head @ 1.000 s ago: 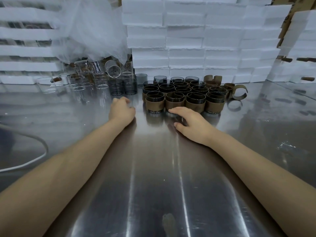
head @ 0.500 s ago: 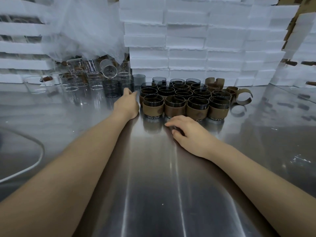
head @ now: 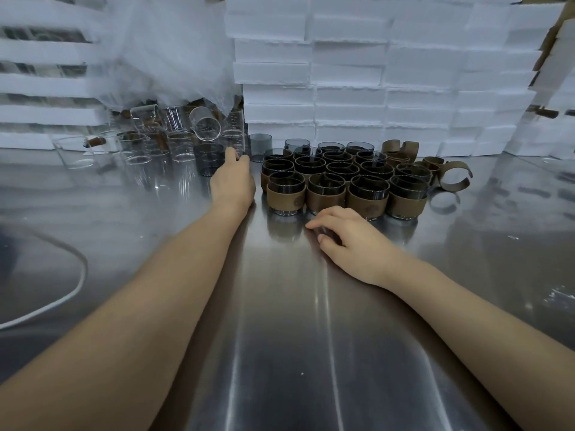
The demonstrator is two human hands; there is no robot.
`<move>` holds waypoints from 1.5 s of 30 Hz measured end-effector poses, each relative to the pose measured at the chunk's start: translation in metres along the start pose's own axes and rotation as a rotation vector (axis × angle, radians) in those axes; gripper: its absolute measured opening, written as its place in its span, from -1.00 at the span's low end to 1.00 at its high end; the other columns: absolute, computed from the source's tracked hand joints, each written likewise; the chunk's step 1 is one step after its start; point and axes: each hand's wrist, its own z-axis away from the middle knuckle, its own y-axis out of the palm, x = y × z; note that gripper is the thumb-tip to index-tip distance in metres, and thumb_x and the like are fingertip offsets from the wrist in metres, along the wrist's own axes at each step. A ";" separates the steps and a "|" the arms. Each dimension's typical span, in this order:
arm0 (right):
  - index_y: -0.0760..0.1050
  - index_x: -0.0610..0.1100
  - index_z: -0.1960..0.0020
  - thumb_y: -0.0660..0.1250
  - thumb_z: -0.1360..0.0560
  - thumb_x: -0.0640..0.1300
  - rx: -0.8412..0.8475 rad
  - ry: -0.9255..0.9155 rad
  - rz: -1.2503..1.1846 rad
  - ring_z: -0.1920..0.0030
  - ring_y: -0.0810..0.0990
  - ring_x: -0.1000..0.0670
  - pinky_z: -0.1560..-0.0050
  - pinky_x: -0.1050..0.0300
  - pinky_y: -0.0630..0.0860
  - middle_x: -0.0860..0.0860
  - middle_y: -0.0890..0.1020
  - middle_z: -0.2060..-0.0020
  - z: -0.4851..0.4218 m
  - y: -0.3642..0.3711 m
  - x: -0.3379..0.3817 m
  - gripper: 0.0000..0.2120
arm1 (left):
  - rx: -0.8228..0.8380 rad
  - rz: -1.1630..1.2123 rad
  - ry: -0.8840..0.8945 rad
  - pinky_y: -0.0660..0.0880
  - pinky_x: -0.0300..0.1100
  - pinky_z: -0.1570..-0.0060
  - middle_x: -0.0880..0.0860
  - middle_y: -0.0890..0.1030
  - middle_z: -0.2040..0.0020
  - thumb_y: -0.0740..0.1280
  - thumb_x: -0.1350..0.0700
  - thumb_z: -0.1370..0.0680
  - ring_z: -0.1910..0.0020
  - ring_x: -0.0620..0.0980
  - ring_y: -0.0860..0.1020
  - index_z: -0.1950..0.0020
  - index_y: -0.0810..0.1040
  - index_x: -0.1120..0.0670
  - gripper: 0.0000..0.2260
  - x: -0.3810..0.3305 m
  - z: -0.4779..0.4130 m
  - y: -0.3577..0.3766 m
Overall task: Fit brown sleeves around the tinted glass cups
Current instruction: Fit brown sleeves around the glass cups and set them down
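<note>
We are recording both hands over a steel table (head: 280, 353). The left hand (head: 232, 185) is reaching toward the far side with its back to the camera. It is sitting just beside a bare tinted cup (head: 209, 160). Its fingers are hidden behind the knuckles, so we cannot tell whether it is grasping anything.

The right hand (head: 348, 241) is resting on the table with its fingers loosely bent and is grasping nothing. It is lying just in front of the nearest row of sleeved cups (head: 342, 181), not quite touching them.

The sleeved cups are standing upright in a tight block of several rows, right of the left hand. Each visible one is wearing a brown band around its wall. A second bare cup (head: 260, 146) is standing behind the block's left corner.

Loose brown sleeves (head: 452, 181) are lying curled at the block's right edge.

Clear glasses (head: 180, 147) are crowding the far left under a plastic sheet (head: 171, 57), one of them tilted. White foam boxes (head: 373, 88) are stacked behind. A white cable (head: 62, 293) is curving along the left.
</note>
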 end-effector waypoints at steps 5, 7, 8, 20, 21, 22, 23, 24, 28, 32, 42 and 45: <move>0.49 -0.11 -0.31 0.22 -0.59 -0.20 0.031 -0.002 -0.034 -0.30 0.38 -0.02 -0.26 0.31 0.18 -0.04 0.48 -0.27 0.002 -0.006 0.001 -0.69 | -0.002 0.088 0.038 0.50 0.10 0.07 0.18 0.42 -0.15 0.17 0.21 -0.61 0.09 0.24 0.52 -0.09 0.51 0.20 -0.84 0.003 0.031 -0.017; 0.50 -0.11 -0.31 0.23 -0.59 -0.20 0.044 -0.006 -0.040 -0.29 0.39 0.01 -0.29 0.29 0.19 -0.04 0.50 -0.26 0.004 -0.008 0.002 -0.70 | -0.019 0.203 0.069 0.49 0.08 0.05 0.14 0.45 -0.14 0.17 0.24 -0.60 0.06 0.21 0.53 -0.10 0.51 0.15 -0.84 0.006 0.043 -0.024; 0.51 -0.11 -0.30 0.23 -0.59 -0.20 0.047 -0.010 -0.041 -0.28 0.41 0.02 -0.29 0.28 0.22 -0.03 0.51 -0.24 0.005 -0.009 0.003 -0.71 | -0.034 0.286 0.082 0.49 0.06 0.02 0.12 0.47 -0.15 0.18 0.25 -0.60 0.03 0.18 0.54 -0.15 0.49 0.13 -0.83 0.008 0.049 -0.027; 0.31 0.00 -0.32 0.37 -0.48 -0.31 -0.379 0.053 -0.498 0.24 0.64 0.11 0.16 0.18 0.61 -0.01 0.60 -0.02 0.011 -0.017 0.006 -0.50 | -0.539 0.444 0.680 0.45 -0.12 0.48 0.13 0.60 0.01 0.23 0.28 -0.51 0.36 0.07 0.54 -0.18 0.56 0.15 -0.73 -0.060 0.105 -0.057; 0.26 0.04 -0.36 0.43 -0.44 -0.30 -0.418 0.035 -0.515 0.18 0.65 0.14 0.09 0.27 0.58 0.07 0.58 -0.05 0.011 -0.018 0.006 -0.40 | -0.531 0.404 0.809 0.44 -0.11 0.50 0.14 0.61 0.04 0.23 0.26 -0.49 0.39 0.08 0.54 -0.16 0.57 0.14 -0.73 -0.064 0.108 -0.056; 0.23 0.07 -0.36 0.46 -0.39 -0.29 -0.450 0.017 -0.535 0.09 0.63 0.20 0.02 0.34 0.53 0.14 0.56 -0.06 0.010 -0.019 0.006 -0.32 | -0.512 0.370 0.916 0.44 -0.11 0.50 0.14 0.62 0.07 0.24 0.25 -0.48 0.40 0.09 0.53 -0.14 0.58 0.14 -0.73 -0.068 0.111 -0.055; 0.23 0.10 -0.34 0.47 -0.35 -0.28 -0.478 0.001 -0.547 0.02 0.59 0.28 -0.03 0.40 0.48 0.19 0.55 -0.05 0.010 -0.020 0.006 -0.30 | -0.489 0.351 0.983 0.44 -0.11 0.49 0.14 0.62 0.06 0.26 0.24 -0.48 0.39 0.08 0.52 -0.14 0.60 0.15 -0.74 -0.071 0.112 -0.054; 0.24 0.11 -0.31 0.45 -0.32 -0.23 -0.499 -0.003 -0.546 0.00 0.55 0.34 -0.03 0.44 0.43 0.22 0.55 -0.02 0.010 -0.020 0.006 -0.32 | -0.461 0.358 0.991 0.46 -0.11 0.46 0.13 0.59 0.02 0.28 0.22 -0.51 0.37 0.06 0.52 -0.17 0.59 0.15 -0.74 -0.072 0.113 -0.053; 0.31 0.18 -0.19 0.44 -0.27 -0.08 -0.593 0.027 -0.566 0.00 0.51 0.40 0.02 0.53 0.37 0.26 0.55 0.02 0.007 -0.021 0.009 -0.43 | -0.293 0.546 0.623 0.47 -0.24 0.11 0.09 0.32 -0.27 0.35 -0.04 -0.53 0.06 -0.08 0.46 -0.46 0.28 0.09 -0.45 -0.082 0.120 -0.050; 0.30 0.12 -0.22 0.57 -0.26 -0.20 -0.577 0.021 -0.579 -0.02 0.54 0.34 -0.03 0.47 0.41 0.23 0.56 -0.01 0.004 -0.018 0.001 -0.32 | -0.021 0.806 0.383 0.16 -0.34 -0.41 0.10 0.23 -0.39 0.47 0.00 -0.49 -0.42 -0.07 0.24 -0.53 0.25 0.14 -0.31 -0.092 0.122 -0.047; 0.32 0.29 -0.09 0.39 -0.19 0.06 -0.458 0.060 -0.657 0.05 0.57 0.37 0.11 0.53 0.42 0.45 0.57 0.08 0.007 -0.013 0.004 -0.49 | 0.411 1.262 0.246 0.48 -0.26 -0.22 -0.04 0.53 -0.31 0.46 0.17 -0.50 -0.26 -0.16 0.54 -0.50 0.29 0.02 -0.38 -0.085 0.117 -0.047; 0.33 0.28 -0.11 0.44 -0.17 0.02 -0.416 0.085 -0.696 0.03 0.59 0.33 0.10 0.50 0.44 0.42 0.59 0.06 0.006 -0.012 0.001 -0.43 | 0.437 1.265 0.227 0.47 -0.34 -0.17 -0.03 0.53 -0.33 0.46 0.20 -0.50 -0.24 -0.18 0.55 -0.52 0.28 0.01 -0.36 -0.083 0.116 -0.047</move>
